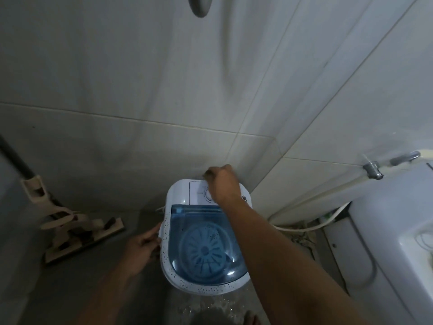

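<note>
A small white washing machine (178,193) with a blue see-through lid (206,240) stands on the grey floor against the tiled wall. My left hand (143,247) grips its left side, fingers on the rim. My right hand (222,181) reaches over the lid to the back edge of the control panel, fingers curled there over the round dial (207,195). What the right fingers hold is hidden behind the hand.
A flat mop (77,231) with a beige head leans at the left. A white toilet cistern (398,219) with a tap (375,170) and hoses stands at the right. Water wets the floor (210,306) in front of the machine.
</note>
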Available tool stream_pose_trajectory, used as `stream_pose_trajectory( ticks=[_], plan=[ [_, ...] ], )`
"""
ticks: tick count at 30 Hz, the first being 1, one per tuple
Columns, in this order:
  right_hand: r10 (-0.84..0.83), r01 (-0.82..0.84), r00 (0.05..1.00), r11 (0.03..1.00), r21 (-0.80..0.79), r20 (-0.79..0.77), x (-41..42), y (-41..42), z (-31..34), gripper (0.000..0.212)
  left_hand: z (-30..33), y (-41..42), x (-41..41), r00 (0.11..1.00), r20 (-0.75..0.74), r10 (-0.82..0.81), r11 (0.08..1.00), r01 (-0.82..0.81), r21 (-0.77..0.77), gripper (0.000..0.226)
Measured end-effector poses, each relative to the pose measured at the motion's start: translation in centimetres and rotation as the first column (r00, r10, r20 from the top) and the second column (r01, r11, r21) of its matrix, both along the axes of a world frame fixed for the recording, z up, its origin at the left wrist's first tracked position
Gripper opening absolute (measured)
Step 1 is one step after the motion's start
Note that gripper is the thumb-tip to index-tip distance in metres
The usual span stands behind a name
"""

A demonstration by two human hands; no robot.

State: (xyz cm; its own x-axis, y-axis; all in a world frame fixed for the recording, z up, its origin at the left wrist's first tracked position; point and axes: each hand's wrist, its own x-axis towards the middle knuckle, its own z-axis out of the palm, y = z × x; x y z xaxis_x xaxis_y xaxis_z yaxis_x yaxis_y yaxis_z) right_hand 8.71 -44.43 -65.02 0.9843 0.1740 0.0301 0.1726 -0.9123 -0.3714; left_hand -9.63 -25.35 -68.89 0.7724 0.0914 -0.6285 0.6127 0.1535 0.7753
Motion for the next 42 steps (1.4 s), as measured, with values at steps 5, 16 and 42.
stream_pose_trajectory(
  ticks=[5, 16, 42],
  plan=[
    [-0.251, 0.285, 0.958, 0.866, 0.412, -0.136, -0.5, -6.1, 2.1, 0.025, 0.2, 0.1, 0.1, 1.0, -0.013, -0.021, 1.0, 0.021, 0.007, 0.046],
    [-0.439, 0.576, 0.814, 0.524, 0.627, -0.38, -5.1, -15.5, 0.0, 0.022, -0.3, 0.1, -0.1, 0.999, 0.001, -0.038, 0.997, 0.038, 0.067, 0.043],
    [-0.325, 0.42, 0.907, 0.684, 0.597, -0.267, -22.1, -15.4, -4.7, 0.031, 0.1, 0.0, -0.1, 0.997, -0.055, -0.052, 0.994, 0.057, 0.097, 0.043]
  ],
)
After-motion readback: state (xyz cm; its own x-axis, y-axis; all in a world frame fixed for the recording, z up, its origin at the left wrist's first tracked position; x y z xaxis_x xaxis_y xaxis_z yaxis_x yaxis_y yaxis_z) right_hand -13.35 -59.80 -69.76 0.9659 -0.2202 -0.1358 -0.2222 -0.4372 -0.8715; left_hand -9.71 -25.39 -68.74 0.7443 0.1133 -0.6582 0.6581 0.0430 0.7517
